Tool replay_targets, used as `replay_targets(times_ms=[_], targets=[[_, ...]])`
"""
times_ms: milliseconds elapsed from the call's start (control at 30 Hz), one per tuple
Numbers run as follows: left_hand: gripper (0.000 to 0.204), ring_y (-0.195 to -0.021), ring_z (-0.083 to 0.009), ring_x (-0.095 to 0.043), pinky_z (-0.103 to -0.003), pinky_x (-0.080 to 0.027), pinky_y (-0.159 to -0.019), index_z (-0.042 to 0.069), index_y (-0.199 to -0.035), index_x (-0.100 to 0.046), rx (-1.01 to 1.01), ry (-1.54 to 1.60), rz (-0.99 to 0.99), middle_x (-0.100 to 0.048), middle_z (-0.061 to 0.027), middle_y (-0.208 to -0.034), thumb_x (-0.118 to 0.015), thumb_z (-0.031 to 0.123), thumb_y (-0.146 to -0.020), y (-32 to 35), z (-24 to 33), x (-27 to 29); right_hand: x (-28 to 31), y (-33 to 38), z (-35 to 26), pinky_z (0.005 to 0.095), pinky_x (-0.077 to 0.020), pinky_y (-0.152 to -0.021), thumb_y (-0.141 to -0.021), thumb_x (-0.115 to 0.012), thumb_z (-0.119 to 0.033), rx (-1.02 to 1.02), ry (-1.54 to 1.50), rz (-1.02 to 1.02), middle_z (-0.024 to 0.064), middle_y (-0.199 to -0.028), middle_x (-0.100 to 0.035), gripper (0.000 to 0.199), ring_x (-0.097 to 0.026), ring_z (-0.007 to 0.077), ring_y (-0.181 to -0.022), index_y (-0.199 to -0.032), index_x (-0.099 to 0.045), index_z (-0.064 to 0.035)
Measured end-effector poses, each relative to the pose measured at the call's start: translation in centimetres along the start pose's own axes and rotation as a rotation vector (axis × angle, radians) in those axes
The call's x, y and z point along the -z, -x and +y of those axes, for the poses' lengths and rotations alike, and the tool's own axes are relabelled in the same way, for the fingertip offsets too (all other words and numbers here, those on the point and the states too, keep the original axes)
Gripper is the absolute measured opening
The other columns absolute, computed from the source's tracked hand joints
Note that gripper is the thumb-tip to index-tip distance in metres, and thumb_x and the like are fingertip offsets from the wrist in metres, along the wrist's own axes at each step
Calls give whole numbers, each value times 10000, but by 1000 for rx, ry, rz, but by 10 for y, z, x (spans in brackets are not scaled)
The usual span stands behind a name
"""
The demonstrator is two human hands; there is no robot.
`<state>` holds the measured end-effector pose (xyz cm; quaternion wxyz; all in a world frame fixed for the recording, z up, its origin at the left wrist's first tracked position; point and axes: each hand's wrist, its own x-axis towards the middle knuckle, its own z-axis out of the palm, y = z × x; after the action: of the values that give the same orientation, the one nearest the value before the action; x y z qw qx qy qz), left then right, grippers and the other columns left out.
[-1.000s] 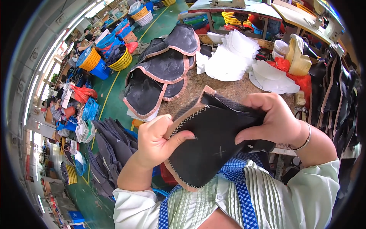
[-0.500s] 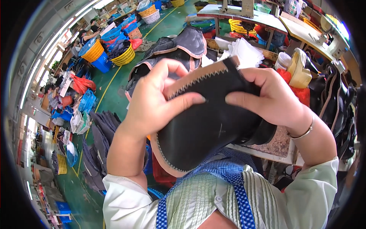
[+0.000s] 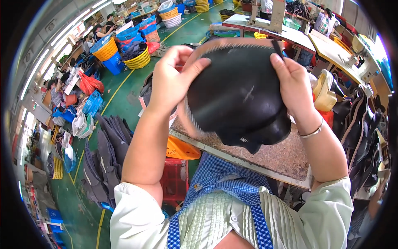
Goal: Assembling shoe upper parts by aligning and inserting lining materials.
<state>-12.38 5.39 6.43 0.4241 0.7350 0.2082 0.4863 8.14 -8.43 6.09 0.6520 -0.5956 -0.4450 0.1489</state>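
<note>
Both my hands hold up a black leather boot upper (image 3: pixel 236 87) above the worktable. A tan strip with zigzag stitching runs along its top and left edge, and a pale cross mark shows on its face. My left hand (image 3: pixel 176 72) grips the upper left corner, thumb on the front and fingers curled behind. At the upper right edge my right hand (image 3: pixel 292 79) pinches it, thumb in front beside a short black strip; its other fingers are partly hidden. The lower end of the upper is bulky and folded, hanging over the tabletop.
Below lies a brown-topped worktable (image 3: pixel 286 159) with a pale rim. Dark grey cut pieces (image 3: pixel 110 153) are stacked at the left, near a red crate (image 3: pixel 174 178). More black uppers (image 3: pixel 356 124) hang at the right, past a yellowish plastic container (image 3: pixel 325 89). Sewing tables (image 3: pixel 269 29) stand beyond.
The boot upper has risen away from me and turned so its broad face shows more. My hands have moved farther apart, from its middle toward its edges.
</note>
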Motion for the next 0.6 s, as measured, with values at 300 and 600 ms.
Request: replay_targets(times_ms=[300,600], targets=[[797,-1242,-182,-491,-374,-406,-1036,81,-1486,-316,-73,250,-21,-512,-70,-1369,-759,204,-834,53,-14,-33,-5,9,27,241,-478,-743,-1006,-529,-201,124,-320,141,29,-892,-684,248,-587,76,-791,-1065,-646,9],[516,-1064,-256,-641,-415,-547,-907,71,-1382,-431,563,1451,-274,-586,-124,-1273,-634,216,-930,69,-31,-62,-7,44,75,351,-442,-1008,-976,-561,-184,-369,-1328,-244,93,-1262,-608,358,-584,201,-1125,-1295,-532,-24]])
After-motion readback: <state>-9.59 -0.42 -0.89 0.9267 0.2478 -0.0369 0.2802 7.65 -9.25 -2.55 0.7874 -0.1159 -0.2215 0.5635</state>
